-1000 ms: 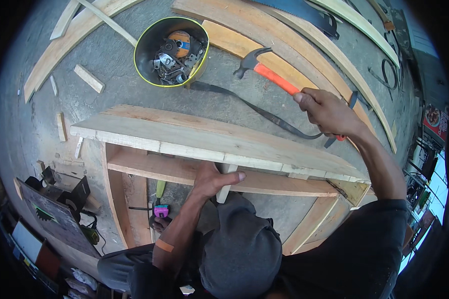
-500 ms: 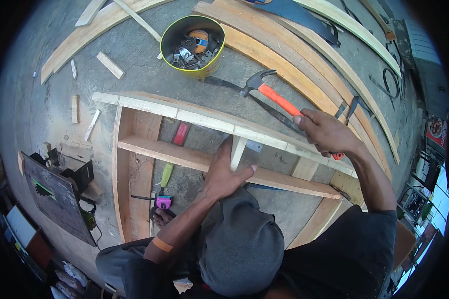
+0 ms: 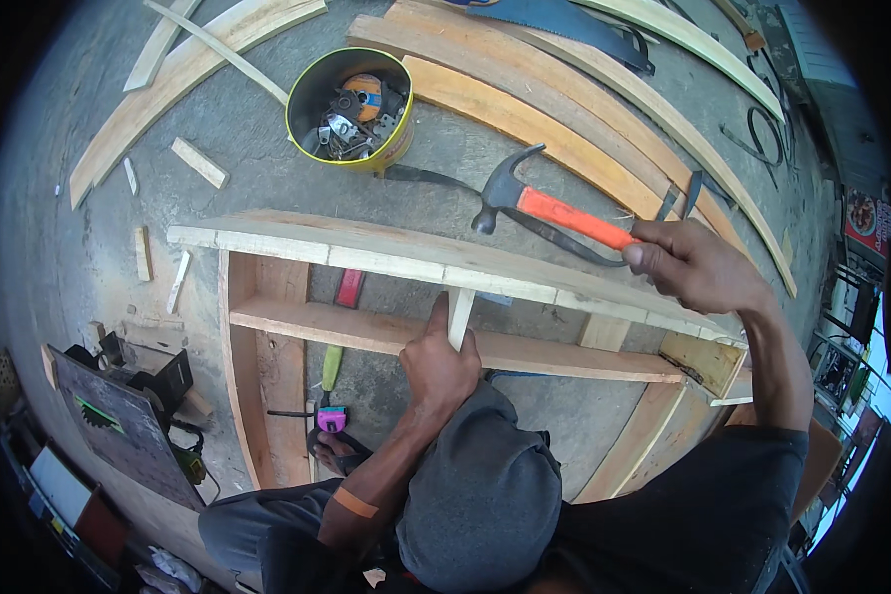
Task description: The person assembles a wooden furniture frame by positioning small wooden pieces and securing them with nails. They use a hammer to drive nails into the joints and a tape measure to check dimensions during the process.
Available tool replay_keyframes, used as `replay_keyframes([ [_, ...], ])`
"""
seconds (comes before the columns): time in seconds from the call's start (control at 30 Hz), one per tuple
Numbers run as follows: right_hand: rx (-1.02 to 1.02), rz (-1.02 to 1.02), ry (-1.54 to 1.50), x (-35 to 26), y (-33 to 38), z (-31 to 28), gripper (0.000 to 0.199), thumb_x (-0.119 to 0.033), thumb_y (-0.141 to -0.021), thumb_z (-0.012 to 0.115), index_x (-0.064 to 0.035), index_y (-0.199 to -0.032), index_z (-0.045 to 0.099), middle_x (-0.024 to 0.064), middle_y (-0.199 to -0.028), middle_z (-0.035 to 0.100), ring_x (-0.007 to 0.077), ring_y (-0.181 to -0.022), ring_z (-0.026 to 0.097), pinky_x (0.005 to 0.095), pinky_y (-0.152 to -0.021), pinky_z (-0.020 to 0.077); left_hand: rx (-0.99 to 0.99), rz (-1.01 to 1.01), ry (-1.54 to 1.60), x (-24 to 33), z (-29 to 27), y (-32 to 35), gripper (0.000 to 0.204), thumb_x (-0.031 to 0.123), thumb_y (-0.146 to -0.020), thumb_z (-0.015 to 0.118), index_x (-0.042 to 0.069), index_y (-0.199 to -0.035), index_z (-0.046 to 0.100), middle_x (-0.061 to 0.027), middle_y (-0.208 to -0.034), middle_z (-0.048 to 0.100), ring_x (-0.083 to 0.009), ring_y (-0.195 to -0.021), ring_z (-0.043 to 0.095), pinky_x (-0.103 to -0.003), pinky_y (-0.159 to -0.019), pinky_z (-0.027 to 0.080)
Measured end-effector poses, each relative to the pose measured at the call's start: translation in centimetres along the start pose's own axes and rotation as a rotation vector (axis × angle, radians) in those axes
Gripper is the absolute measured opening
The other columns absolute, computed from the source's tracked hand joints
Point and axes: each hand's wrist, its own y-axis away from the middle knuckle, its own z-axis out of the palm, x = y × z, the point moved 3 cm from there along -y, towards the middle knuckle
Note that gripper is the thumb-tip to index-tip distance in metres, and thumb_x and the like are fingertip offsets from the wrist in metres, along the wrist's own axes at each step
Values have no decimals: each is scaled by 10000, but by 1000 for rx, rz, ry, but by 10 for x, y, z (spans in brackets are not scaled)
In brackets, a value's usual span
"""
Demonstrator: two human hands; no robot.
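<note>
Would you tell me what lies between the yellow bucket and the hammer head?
In the head view, a dark flat metal bar lies on the bare concrete floor between the yellow bucket and the hammer, running on under the hammer's handle.

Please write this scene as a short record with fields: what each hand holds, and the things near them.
left hand: grips a short upright wood strip between two rails of the wooden frame
right hand: holds a hammer by its orange handle, head raised over the top plank
near: yellow bucket with metal parts, hand saw, loose boards
floor: grey concrete
</note>
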Motion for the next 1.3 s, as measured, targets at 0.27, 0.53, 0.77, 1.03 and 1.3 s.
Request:
replay_keyframes([
  [0.27,969,36,-962,26,-19,-43,343,-430,-1106,405,-103,-1006,426,-30,-697,419,46,-503,409,240,-435,385,63,80,-77,-2,2,3,572,155,-849,694,4,-1391,588,-280,-912,732,-450,-811,737,-516,-772,593],
  [0.53,66,125,-804,3,-5,-72,393,-400,-1071,436,-63,-949,598,85,-740,595,236,-667,602,426,-647,555,104,-6,-39,12,-2,-11,348,202,-855,718,4,-1141,722,-265,-854,730,-458,-833,729,-503,-762,570],
  [0.77,-119,65,81,1,-15,41,448,-439,-1071,534,4,-1033,592,142,-706,607,277,-649,633,443,-664,500,119,81,-122,5,-5,1,295,191,-830,718,12,-1065,712,-234,-769,716,-423,-693,724,-503,-655,580],
  [1.03,557,33,-299,45,-28,58,423,-415,-998,682,-16,-943,553,92,-631,542,175,-597,536,385,-595,436,76,82,-84,4,-5,-2,391,211,-839,697,12,-1177,700,-256,-773,712,-453,-724,716,-532,-708,574],
  [1.3,763,10,-594,44,-46,96,413,-433,-1008,630,-19,-1008,634,21,-655,588,106,-597,546,316,-574,438,-316,202,12,-9,-17,-20,778,457,-902,689,-33,-1471,483,-319,-1201,654,-469,-1137,636,-503,-989,503],
])
